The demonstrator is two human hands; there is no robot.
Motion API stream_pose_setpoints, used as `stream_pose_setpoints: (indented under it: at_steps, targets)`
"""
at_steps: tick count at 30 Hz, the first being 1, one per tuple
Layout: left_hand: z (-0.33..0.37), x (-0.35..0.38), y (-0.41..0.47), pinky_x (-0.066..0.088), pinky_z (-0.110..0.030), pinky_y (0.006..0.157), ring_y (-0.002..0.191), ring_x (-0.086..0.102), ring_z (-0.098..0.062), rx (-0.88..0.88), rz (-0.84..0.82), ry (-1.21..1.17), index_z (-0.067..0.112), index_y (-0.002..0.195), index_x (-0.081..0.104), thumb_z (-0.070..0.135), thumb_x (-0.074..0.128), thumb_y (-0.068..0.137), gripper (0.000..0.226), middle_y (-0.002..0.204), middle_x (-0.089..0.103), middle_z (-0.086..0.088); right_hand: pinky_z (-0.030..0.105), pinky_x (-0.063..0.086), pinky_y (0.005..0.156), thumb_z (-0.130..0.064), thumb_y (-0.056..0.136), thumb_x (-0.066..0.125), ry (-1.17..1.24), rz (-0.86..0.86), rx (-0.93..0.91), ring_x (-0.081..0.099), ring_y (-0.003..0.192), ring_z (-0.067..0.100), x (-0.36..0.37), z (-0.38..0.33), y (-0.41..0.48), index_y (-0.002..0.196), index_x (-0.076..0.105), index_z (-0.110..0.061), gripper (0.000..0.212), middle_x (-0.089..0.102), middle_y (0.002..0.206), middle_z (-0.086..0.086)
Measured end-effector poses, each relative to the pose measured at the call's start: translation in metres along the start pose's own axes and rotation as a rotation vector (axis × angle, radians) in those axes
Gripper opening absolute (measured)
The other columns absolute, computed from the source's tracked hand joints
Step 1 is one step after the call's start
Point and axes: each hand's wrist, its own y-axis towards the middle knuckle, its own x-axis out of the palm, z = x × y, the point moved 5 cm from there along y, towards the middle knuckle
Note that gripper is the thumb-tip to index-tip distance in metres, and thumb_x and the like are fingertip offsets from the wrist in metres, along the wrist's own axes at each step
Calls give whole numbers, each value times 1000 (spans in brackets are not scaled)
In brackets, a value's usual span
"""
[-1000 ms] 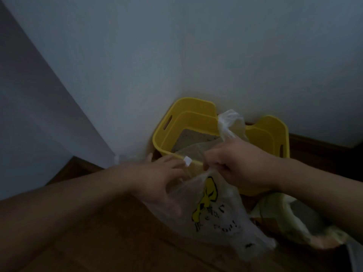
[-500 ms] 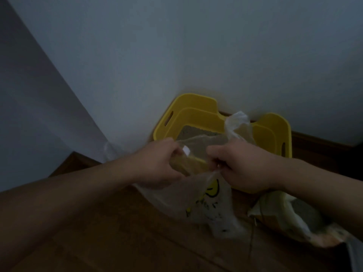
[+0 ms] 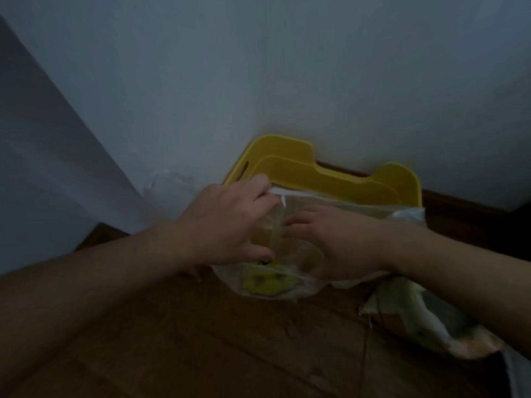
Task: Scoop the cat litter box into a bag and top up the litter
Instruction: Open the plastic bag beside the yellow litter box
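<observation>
A yellow litter box (image 3: 330,175) stands against the white wall in the corner. In front of it is a clear plastic bag (image 3: 273,278) with a yellow print. My left hand (image 3: 227,222) pinches the bag's rim at the top left. My right hand (image 3: 339,239) is inside the bag's mouth with fingers spread, pushing the plastic apart. The bag covers the front of the box, so the litter inside is hidden.
A crumpled litter sack (image 3: 425,320) lies on the wooden floor (image 3: 201,340) at the right, under my right forearm. Another thin clear bag (image 3: 166,185) lies by the wall, left of the box. A dark baseboard (image 3: 471,208) runs along the right wall.
The bag has been pulled up and spread wide in front of the box. My right hand let go of the rim and went inside the mouth. The view has tilted down.
</observation>
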Motion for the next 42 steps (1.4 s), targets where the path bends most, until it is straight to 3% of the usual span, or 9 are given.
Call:
stream_pose_setpoints:
  at_steps: [8,13,20,23,27,33,36,39,42]
  targets:
    - [-13,46,-17,35,-27,80,104,42,-16,-175,-237,-122,25,137,35,89,58,46,114,125,34,3,59,-15,115,-91,57,55,48,-89,150,-23,147,22,49,37,-5,149,-19,-44,128,-20,163,-12]
    - [-21,84,-43,22,-44,114,141,14,-24,-249,-405,-128,27,154,5,90,60,42,139,157,7,3,68,3,116,-99,40,53,308,-146,344,-19,149,24,84,48,-19,142,-29,-49,140,-25,159,-17]
    - [-47,107,-54,28,-44,104,136,26,-28,-231,-489,19,29,153,-2,85,67,50,136,153,13,-4,46,18,118,-102,33,54,423,-124,456,1,151,22,108,66,-40,142,-30,-48,148,-20,160,-20]
    - [-51,108,-52,32,-42,103,134,29,-24,-220,-470,-83,33,154,-1,83,71,46,138,150,17,2,46,21,118,-104,38,47,365,-43,421,8,149,17,101,64,-40,145,-24,-47,141,-11,161,-20]
    - [-45,99,-41,36,-42,105,134,33,-21,-229,-383,-312,45,152,2,81,74,42,135,152,23,9,31,32,105,-100,60,36,187,200,292,35,132,11,68,49,-33,149,26,-40,108,37,148,-10]
    - [-28,80,-21,16,-50,116,144,13,-24,-277,-293,-131,33,149,25,68,75,63,105,160,11,-3,30,41,102,-37,96,57,127,304,-73,51,122,19,38,33,-10,129,61,-16,40,57,133,3]
    - [2,63,-13,20,-57,115,141,21,-30,-269,-110,-44,18,137,49,42,81,65,82,153,29,-14,33,38,105,-26,97,56,77,254,-104,52,124,23,47,33,7,126,64,-13,32,59,133,5]
    - [28,63,-12,30,-52,111,128,47,-36,27,76,-69,10,119,64,22,81,68,55,133,54,-18,36,37,108,-28,98,53,111,238,-91,51,125,21,61,35,13,120,68,-14,31,60,132,4]
    - [16,83,-15,21,-51,118,140,38,-30,108,-123,-90,19,134,56,52,78,70,75,145,50,-10,39,43,102,-34,99,51,147,248,-36,54,118,20,65,41,13,107,74,-13,33,63,124,3]
